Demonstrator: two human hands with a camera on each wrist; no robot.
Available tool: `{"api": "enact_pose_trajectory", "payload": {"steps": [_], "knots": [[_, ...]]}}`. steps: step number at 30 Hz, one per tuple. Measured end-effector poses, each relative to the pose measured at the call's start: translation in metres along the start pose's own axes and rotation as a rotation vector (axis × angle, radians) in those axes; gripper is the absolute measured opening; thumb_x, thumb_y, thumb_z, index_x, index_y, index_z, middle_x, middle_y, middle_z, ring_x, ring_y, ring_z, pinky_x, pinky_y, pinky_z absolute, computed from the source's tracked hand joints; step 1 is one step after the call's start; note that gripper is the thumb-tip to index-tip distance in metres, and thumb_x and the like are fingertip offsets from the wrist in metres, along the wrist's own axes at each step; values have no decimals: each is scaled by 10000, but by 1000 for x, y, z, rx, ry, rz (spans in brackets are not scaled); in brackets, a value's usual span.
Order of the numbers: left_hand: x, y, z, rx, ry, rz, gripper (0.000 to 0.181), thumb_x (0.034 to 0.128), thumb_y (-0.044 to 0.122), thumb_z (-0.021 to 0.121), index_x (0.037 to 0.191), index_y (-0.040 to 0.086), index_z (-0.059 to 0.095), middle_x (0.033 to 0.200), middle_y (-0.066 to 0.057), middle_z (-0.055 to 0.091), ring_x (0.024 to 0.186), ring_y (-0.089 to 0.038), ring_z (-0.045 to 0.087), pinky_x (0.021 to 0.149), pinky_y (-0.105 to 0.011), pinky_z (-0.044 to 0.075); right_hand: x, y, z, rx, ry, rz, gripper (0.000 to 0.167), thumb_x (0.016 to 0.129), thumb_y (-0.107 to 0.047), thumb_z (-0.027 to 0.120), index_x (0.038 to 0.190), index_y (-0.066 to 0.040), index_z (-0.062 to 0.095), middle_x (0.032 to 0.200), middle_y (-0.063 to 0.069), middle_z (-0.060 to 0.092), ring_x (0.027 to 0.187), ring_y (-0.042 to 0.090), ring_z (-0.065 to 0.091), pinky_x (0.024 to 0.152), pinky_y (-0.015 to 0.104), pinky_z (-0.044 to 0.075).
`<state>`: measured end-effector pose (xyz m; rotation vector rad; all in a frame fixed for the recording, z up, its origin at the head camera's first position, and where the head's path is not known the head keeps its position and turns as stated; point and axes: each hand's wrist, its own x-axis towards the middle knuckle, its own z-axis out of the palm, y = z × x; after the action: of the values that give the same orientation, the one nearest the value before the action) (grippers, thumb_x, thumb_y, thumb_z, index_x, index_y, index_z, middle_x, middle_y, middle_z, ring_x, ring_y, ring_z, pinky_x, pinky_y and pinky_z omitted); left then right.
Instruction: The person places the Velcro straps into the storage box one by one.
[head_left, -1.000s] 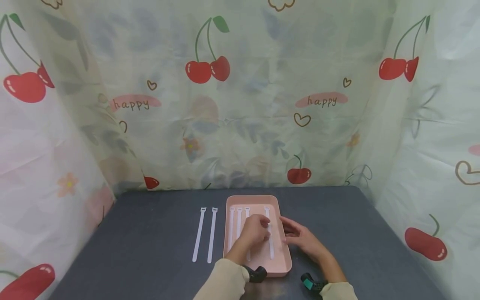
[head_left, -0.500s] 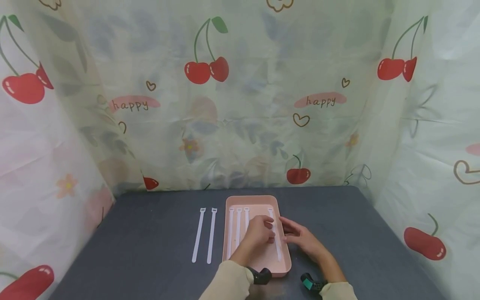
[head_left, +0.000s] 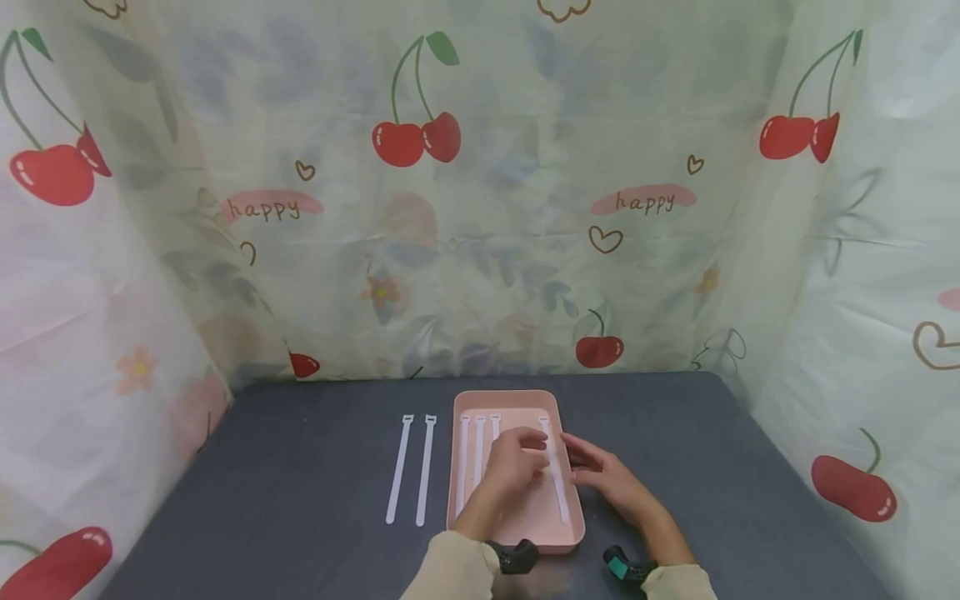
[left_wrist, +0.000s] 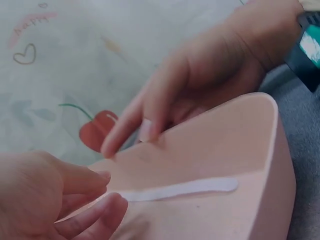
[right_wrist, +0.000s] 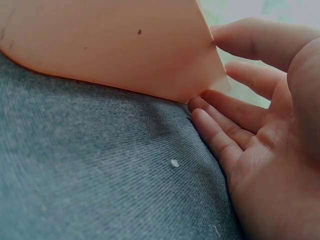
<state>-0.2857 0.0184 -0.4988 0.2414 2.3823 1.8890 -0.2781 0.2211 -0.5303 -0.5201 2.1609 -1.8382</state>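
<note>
A pink tray (head_left: 536,529) holds several white cable ties, each a flat strap with a slotted head. My left hand (head_left: 517,461) hovers over the tray, its thumb and fingers slightly apart in the left wrist view. Just beside those fingertips, a cable tie (left_wrist: 185,189) lies along the tray's right side, slightly slanted. Three more cable ties (head_left: 479,442) stand in a row at the tray's left, partly hidden by the left hand and arm. My right hand (head_left: 611,479) touches the tray's right wall with extended fingertips, as the right wrist view (right_wrist: 265,115) also shows.
Two loose cable ties (head_left: 423,471) lie side by side on the dark table (head_left: 315,475), left of the tray. A cherry-patterned curtain (head_left: 495,208) surrounds the table at the back and both sides. A small white speck (right_wrist: 174,163) is on the table cloth.
The rightmost cable tie has shifted right towards the tray's right wall and now slants. My left hand moved right with it, and its fingers have come away. My right hand has stayed put.
</note>
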Motion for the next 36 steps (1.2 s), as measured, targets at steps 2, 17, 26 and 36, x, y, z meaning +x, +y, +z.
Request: {"api": "enact_pose_trajectory", "payload": {"steps": [2,17,26,36], "knots": [[-2,3,-3,-2,13,17,319,823,-94,670,1128,0,676,1016,-101,682,756,-160,650,613,-295,561,-1,-1,1,0,1,0,663,933,-126,634,1506,-25,318,1490,227,374,1306,378,429,937,215,432],[-18,21,-33,85,170,204,205,835,23,722,1023,104,725,870,26,694,766,-125,606,691,-267,511,-1,-1,1,-36,15,6,659,932,-141,637,1504,-32,329,1475,224,398,1292,369,451,968,277,428],[-32,21,-53,93,240,292,217,825,-21,708,1004,100,725,885,5,697,779,-143,632,736,-266,521,1,-1,2,-41,16,17,659,930,-138,637,1503,-31,330,1472,213,409,1284,355,463,977,276,421],[-43,7,-75,99,353,373,203,826,-28,716,978,107,727,922,18,704,784,-131,636,717,-277,526,-1,-5,3,-22,8,9,659,930,-129,636,1505,-35,328,1488,216,384,1304,371,436,946,209,411]]}}
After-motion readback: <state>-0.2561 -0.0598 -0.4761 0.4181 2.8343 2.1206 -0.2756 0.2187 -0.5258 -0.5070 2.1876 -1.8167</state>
